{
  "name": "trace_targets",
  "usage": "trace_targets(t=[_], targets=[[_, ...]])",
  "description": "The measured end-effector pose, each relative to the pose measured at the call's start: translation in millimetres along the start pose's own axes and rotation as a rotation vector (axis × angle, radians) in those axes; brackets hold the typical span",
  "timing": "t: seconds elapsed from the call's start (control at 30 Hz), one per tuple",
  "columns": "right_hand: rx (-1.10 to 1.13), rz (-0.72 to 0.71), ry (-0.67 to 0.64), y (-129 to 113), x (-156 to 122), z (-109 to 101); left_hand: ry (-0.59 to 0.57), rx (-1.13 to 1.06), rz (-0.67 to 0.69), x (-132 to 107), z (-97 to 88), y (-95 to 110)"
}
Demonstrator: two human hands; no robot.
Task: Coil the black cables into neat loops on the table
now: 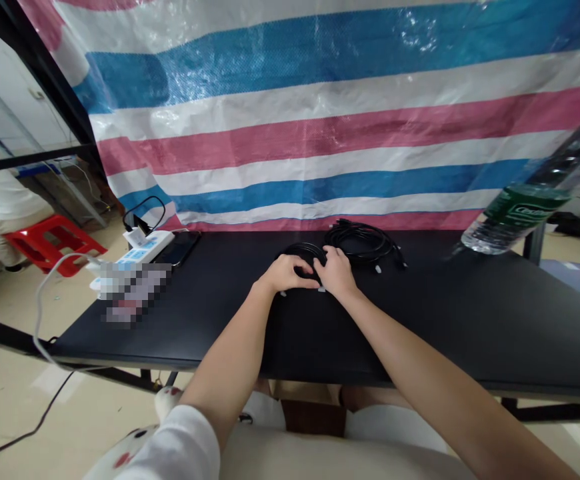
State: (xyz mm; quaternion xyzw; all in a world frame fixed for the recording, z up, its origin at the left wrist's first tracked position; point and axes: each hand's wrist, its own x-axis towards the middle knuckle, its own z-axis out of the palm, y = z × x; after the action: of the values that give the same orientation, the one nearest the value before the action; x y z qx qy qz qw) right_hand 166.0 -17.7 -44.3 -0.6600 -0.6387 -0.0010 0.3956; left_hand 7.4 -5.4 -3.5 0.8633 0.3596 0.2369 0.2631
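A black cable point(297, 248) wound in a loop lies on the black table, partly hidden by my hands. My left hand point(289, 273) curls round the loop's left side, its thumb pointing right. On the opposite side, my right hand point(337, 272) grips the loop, with its fingers bent over it. The thumbs are close to each other. Just behind and to the right of my right hand is a second coil of black cable point(363, 241), its plug ends spread on the tabletop. Small white pieces, one of them a white tab point(322, 289), lie by my hands.
A white power strip point(147, 248) with plugs and a dark phone point(180, 249) are at the left of the table point(210, 327). A water bottle point(517, 207) stands at the back right. Behind hangs a striped sheet point(290, 140). A person sits on a red stool point(55, 240) at far left.
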Motion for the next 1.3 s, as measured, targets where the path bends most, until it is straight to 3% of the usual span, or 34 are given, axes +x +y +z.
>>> trace_targets(t=[0.07, 0.17, 0.33, 0.47, 0.6, 0.77, 0.87, 1.0, 1.13, 1.3], targets=[[0.013, -0.008, 0.005, -2.3, -0.9, -3.0, -0.104, -0.004, -0.063, 0.5, -1.2, 3.7], [0.012, -0.025, -0.057, -6.0, -1.6, -9.2, -0.15, 0.057, -0.111, 2.7, -3.2, 7.3], [0.096, -0.107, -0.146, -4.7, -2.3, -11.7, -0.144, 0.184, -0.16, 2.6, -12.8, 6.0], [0.177, -0.207, -0.144, 1.3, -2.1, -4.7, -0.063, 0.371, -0.237, 0.1, -20.4, 3.1], [0.23, -0.259, -0.041, 3.6, -0.4, -5.5, 0.021, 0.496, -0.349, -0.5, -20.9, 1.3], [0.224, -0.312, 0.24, 9.6, 8.2, -25.0, 0.19, 0.54, -0.543, 0.0, -17.5, -1.6], [0.165, -0.256, 0.408, 25.6, 17.6, -37.9, 0.256, 0.482, -0.648, 0.8, -16.6, -3.3], [0.094, -0.057, 0.535, 54.6, 28.8, -51.6, 0.258, 0.402, -0.703, 1.6, -15.7, -2.7], [0.052, 0.139, 0.522, 68.5, 33.0, -62.2, 0.264, 0.393, -0.702, -0.1, -14.1, 3.4], [-0.006, 0.227, 0.448, 65.7, 33.1, -67.7, 0.267, 0.427, -0.579, -1.7, -13.1, 7.0]])
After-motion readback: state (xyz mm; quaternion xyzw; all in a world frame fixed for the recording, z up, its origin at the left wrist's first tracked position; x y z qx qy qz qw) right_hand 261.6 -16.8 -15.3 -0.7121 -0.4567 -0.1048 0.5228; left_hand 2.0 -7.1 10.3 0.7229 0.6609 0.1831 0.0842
